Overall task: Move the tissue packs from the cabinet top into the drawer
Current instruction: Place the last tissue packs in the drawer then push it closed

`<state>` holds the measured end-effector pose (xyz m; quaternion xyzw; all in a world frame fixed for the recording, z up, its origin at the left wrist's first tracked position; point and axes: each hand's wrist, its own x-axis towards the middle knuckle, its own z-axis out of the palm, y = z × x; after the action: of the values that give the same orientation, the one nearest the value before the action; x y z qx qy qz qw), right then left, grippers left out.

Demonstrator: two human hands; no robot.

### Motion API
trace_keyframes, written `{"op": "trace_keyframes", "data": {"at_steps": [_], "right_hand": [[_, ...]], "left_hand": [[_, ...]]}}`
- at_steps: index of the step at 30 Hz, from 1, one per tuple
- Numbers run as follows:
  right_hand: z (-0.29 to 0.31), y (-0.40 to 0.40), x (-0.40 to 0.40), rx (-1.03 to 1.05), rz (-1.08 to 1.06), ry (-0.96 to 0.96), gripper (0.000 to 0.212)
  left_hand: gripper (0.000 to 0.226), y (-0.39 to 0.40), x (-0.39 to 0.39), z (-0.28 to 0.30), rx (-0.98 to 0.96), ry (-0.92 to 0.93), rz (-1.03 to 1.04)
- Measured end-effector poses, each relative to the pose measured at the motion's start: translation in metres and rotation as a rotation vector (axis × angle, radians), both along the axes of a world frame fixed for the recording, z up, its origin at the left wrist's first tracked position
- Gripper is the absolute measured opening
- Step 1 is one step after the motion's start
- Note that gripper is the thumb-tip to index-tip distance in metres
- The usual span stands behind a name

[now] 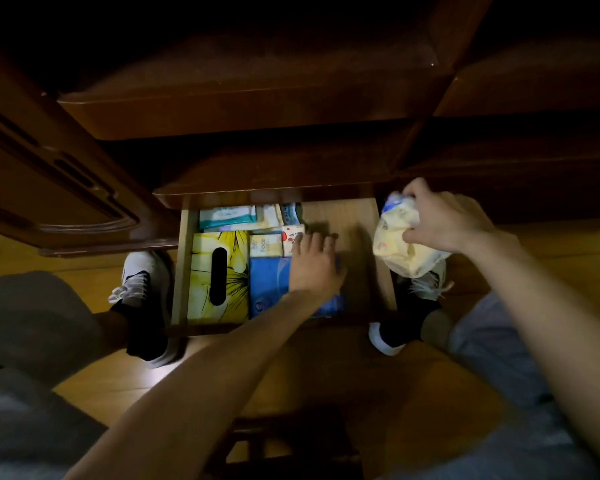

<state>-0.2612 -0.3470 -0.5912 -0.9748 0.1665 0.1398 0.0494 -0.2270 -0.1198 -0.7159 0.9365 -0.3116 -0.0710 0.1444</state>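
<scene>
An open wooden drawer [352, 216] sticks out from under the dark cabinet top [250, 112]. Inside it lie a yellow tissue box [236, 271], a blue tissue pack [269, 285], a small "Face" pack [264, 244], a red-dotted pack [289, 237] and teal and white packs [227, 216] at the back. My left hand [314, 263] rests flat on the blue pack, fingers spread. My right hand [444, 220] grips a soft pale-yellow tissue pack [400, 247] just above the drawer's right edge. The drawer's right part shows bare wood.
A carved cabinet door [59, 188] stands open at the left. My feet in white and black shoes [142, 289] [402, 323] flank the drawer on a yellow wooden floor [326, 375]. A dark stool [284, 445] sits below, near my knees.
</scene>
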Motion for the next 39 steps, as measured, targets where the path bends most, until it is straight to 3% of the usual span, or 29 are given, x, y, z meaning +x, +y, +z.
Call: {"op": "trace_keyframes", "data": {"at_steps": [2, 5, 7, 9, 12, 14, 16, 19, 23, 26, 27, 31, 33, 35, 37, 39], "right_hand": [[0.009, 0.023, 0.007, -0.033, 0.159, -0.006, 0.062], [0.018, 0.060, 0.018, 0.103, 0.295, 0.025, 0.062], [0.021, 0.079, 0.023, 0.369, 0.262, 0.051, 0.063], [0.017, 0.089, 0.024, 0.587, 0.221, 0.063, 0.064], [0.008, 0.093, 0.018, 0.676, 0.140, 0.016, 0.082], [0.000, 0.094, 0.014, 0.644, -0.025, -0.104, 0.098], [-0.009, 0.094, 0.010, 0.671, -0.210, -0.151, 0.096], [-0.025, 0.097, -0.003, 0.815, -0.258, 0.018, 0.082], [-0.033, 0.097, -0.007, 0.840, -0.128, 0.032, 0.098], [-0.027, 0.085, 0.001, 0.890, -0.341, -0.024, 0.103], [-0.027, 0.080, 0.000, 0.935, -0.437, -0.019, 0.099], [-0.040, 0.073, -0.004, 1.011, -0.574, 0.025, 0.047], [-0.045, 0.074, -0.004, 1.068, -0.631, 0.004, 0.045], [-0.048, 0.073, -0.002, 1.129, -0.652, 0.013, 0.029], [-0.053, 0.068, -0.001, 1.089, -0.663, 0.009, 0.019], [-0.064, 0.062, 0.003, 0.994, -0.669, -0.032, 0.032]], "left_hand": [[0.071, 0.021, 0.011, 0.012, -0.281, 0.202, 0.041], [0.094, 0.046, 0.020, 0.036, -0.592, 0.851, 0.017], [0.081, 0.056, 0.017, 0.050, -0.598, 1.133, 0.069], [0.068, 0.059, 0.014, 0.054, -0.652, 1.260, 0.117], [0.041, 0.056, 0.010, 0.052, -0.780, 1.248, 0.183], [0.031, 0.055, 0.008, 0.051, -0.888, 1.228, 0.270], [0.039, 0.056, 0.010, 0.053, -0.997, 1.261, 0.393], [0.055, 0.054, 0.013, 0.054, -0.966, 1.348, 0.401], [0.049, 0.035, 0.011, 0.060, -0.879, 1.337, 0.407], [0.043, 0.017, 0.014, 0.058, -0.939, 1.262, 0.615], [0.038, 0.012, 0.016, 0.057, -0.971, 1.245, 0.631], [0.026, -0.009, 0.019, 0.050, -0.931, 1.059, 0.711], [0.037, -0.019, 0.020, 0.042, -0.816, 0.957, 0.762], [0.044, -0.024, 0.021, 0.035, -0.709, 0.896, 0.753], [0.048, -0.028, 0.025, 0.031, -0.702, 0.979, 0.749], [0.052, -0.028, 0.029, 0.029, -0.679, 1.060, 0.725]]}}
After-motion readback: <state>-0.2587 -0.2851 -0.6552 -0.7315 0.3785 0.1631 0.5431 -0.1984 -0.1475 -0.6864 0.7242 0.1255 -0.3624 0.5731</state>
